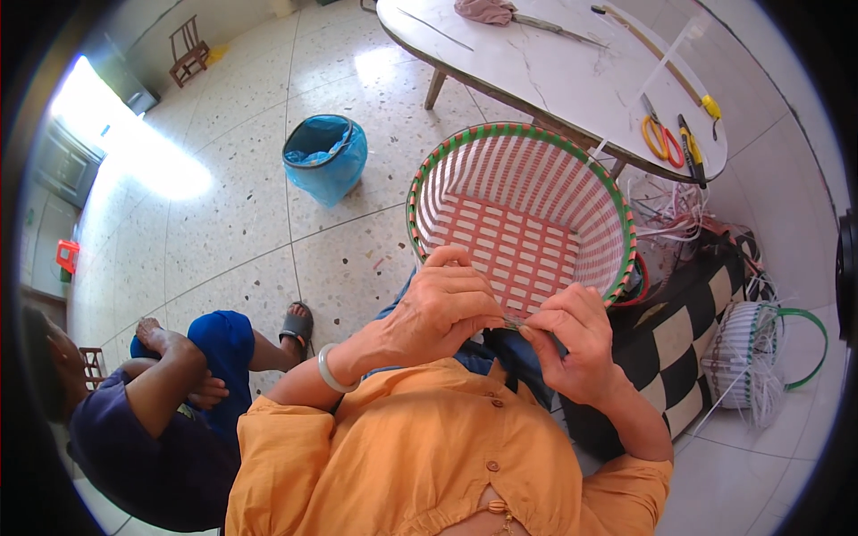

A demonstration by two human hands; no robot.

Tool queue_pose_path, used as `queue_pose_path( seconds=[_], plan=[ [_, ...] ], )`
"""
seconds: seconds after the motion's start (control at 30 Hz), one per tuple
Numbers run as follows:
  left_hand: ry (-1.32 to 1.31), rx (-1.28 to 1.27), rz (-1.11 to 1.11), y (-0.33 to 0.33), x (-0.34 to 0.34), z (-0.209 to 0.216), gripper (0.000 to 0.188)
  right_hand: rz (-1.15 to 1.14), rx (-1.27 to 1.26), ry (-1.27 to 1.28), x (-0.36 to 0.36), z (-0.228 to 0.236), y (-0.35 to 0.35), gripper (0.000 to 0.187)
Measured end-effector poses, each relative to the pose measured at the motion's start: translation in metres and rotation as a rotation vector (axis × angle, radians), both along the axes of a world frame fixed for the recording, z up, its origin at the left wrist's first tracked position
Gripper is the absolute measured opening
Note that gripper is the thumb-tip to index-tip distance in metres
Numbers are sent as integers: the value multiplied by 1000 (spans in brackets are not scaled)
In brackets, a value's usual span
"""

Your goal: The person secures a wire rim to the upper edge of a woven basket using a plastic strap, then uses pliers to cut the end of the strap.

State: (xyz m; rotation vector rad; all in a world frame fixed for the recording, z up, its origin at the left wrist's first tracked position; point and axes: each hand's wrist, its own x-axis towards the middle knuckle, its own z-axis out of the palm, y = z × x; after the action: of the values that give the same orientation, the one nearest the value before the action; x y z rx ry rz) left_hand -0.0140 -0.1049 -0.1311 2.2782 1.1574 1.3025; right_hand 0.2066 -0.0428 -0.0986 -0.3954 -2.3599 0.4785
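Observation:
A large round basket [500,259] of woven pink-red and white strips stands in front of me, its rim bound in green with orange-red stitches. Both hands meet at its near edge. My left hand [438,304], with a pale bangle on the wrist, is closed, fingertips pinching the near rim. Beside it my right hand [572,344] is also closed, thumb and forefinger pinched on the same stretch. A small greenish bit shows between the fingertips; its detail is too small to make out. My fingers hide most of the near rim.
An oval white table [536,62] holds orange-handled scissors [660,141], pliers [690,147] and a cloth [485,11]. A blue-lined bin [326,165] stands on the floor. Another person [170,420] sits at left. A smaller basket [746,357] and a checkered seat [666,375] are at right.

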Motion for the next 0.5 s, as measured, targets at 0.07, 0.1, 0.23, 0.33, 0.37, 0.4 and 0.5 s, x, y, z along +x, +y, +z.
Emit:
queue_pose_path(
  seconds=[0.07,0.1,0.23,0.33,0.37,0.4,0.5],
  plan=[
    [23,4,4,-1,-1,0,12,-7,-15,7,0,-1,0,16],
    [34,1,8,-1,0,1,12,-7,-14,6,0,-1,0,16],
    [62,-4,-22,-1,-4,4,15,-9,-23,-16,1,0,0,16],
    [68,-2,-30,-2,-4,4,18,-10,-28,-15,0,0,0,16],
    [68,-1,-30,-1,-5,4,18,-13,-30,-15,0,0,0,16],
    [77,-2,-30,-1,-5,3,19,-13,-30,-15,0,0,0,16],
    [79,-8,-36,-1,-6,1,19,-14,-30,-12,0,-1,-1,17]
  ],
)
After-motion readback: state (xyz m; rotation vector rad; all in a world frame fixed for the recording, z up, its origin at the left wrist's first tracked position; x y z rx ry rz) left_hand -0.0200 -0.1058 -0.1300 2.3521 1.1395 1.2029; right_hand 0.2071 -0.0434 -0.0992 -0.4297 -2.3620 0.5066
